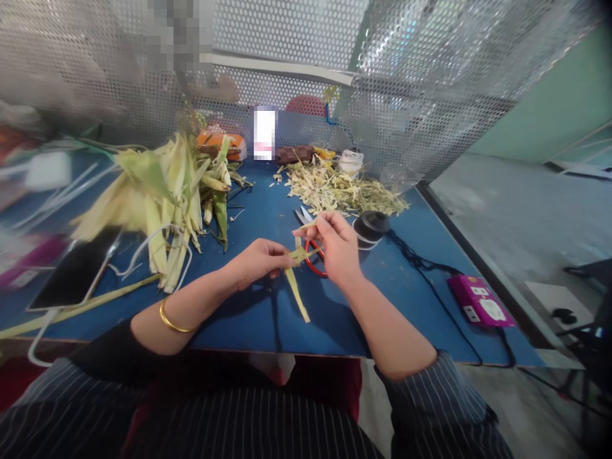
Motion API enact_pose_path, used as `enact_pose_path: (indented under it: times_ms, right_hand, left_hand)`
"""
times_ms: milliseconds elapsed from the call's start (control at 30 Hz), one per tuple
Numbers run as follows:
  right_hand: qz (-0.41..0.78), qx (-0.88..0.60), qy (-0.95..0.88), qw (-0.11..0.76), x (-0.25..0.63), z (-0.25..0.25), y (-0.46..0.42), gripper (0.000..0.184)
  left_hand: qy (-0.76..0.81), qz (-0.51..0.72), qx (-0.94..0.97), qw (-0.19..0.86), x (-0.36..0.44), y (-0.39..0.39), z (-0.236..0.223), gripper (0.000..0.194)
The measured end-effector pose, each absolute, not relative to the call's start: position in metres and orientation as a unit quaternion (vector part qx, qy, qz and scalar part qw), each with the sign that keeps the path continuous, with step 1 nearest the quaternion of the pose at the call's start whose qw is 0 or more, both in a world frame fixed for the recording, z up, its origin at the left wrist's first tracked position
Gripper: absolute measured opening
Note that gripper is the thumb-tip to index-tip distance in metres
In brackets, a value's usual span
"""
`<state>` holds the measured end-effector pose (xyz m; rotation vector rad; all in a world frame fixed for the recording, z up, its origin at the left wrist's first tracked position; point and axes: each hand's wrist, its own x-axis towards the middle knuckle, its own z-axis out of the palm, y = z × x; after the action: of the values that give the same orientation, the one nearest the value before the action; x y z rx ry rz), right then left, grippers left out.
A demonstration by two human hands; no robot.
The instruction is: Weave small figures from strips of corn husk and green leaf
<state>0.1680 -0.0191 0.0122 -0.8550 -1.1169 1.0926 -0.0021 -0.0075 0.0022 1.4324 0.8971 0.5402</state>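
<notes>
Both my hands meet over the middle of the blue table (268, 210). My left hand (258, 260) is closed in a pinch on a pale green leaf strip (297, 288) that hangs down toward me. My right hand (335, 245) is closed too, pinching a thin part of the same strip at its upper end. Red-handled scissors (313, 255) lie on the table just under my right hand, partly hidden by it. A gold bangle sits on my left wrist.
A heap of green-yellow leaves (167, 197) lies at the left, a pile of shredded scraps (344, 188) at the back. A black spool (371, 224), black cord and a pink box (480, 301) lie right. A phone (76, 271) rests left. Perforated metal screens stand behind.
</notes>
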Motion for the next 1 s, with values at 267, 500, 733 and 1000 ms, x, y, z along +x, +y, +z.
enact_pose_path:
  times_ms: [267, 500, 733, 1000]
  right_hand:
    - [0.522, -0.322, -0.44, 0.656, 0.174, 0.018, -0.02, 0.013]
    - [0.509, -0.379, -0.483, 0.603, 0.162, 0.005, -0.018, 0.014]
    - [0.478, -0.391, -0.517, 0.593, 0.162, 0.005, -0.017, 0.012]
    - [0.451, -0.361, -0.588, 0.566, 0.158, 0.004, -0.023, 0.011]
  left_hand:
    - [0.396, 0.191, 0.612, 0.658, -0.002, -0.007, 0.002, 0.018]
    - [0.32, 0.121, 0.701, 0.625, -0.007, -0.009, 0.008, 0.023]
    - [0.328, 0.158, 0.69, 0.625, -0.007, -0.011, 0.013, 0.029]
    - [0.414, 0.202, 0.634, 0.621, 0.001, -0.016, 0.004, 0.03]
